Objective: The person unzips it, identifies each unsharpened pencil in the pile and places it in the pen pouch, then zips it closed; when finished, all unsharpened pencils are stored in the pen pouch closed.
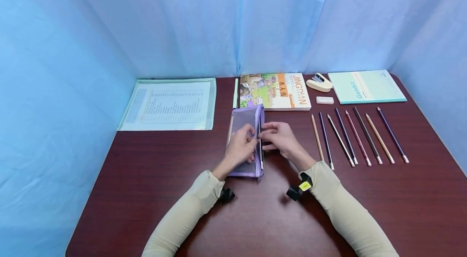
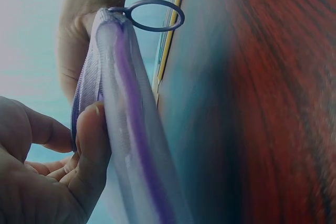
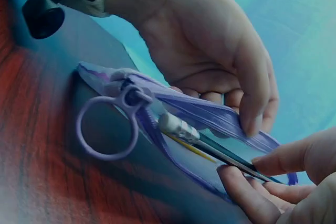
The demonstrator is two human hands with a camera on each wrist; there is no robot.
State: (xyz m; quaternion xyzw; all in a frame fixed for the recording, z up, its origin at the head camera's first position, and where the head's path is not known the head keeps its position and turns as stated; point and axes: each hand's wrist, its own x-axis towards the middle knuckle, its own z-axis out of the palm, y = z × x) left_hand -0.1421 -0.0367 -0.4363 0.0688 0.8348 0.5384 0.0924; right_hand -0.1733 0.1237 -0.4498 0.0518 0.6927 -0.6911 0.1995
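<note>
A soft, see-through mesh pouch [image 1: 245, 118] with lilac binding stands near the middle of the smooth, grained wooden table [image 1: 164, 176], its zipped mouth gaping towards the right. The left hand [image 1: 240, 143] is clamped on the pouch, thumb and fingers pinching its ribbed zip edge. The right hand [image 1: 281, 137] has its thumb and fingertips together on a slim, dark pencil [image 3: 207, 147], which lies lengthwise in the mouth, its round white eraser end and shiny metal band at the near side. A yellow pencil [image 3: 191, 148] shows beside it. A smooth lilac ring [image 3: 80, 129] hangs from the zip's near end.

To the right, eight straight wooden pencils [image 1: 358, 138] lie in a row, erasers nearest. Farther back are a glossy paperback book [image 1: 273, 97], a blocky white eraser [image 1: 324, 100] and a flat, pale green notebook [image 1: 379, 86]. A mesh-edged document sleeve [image 1: 168, 105] lies far left.
</note>
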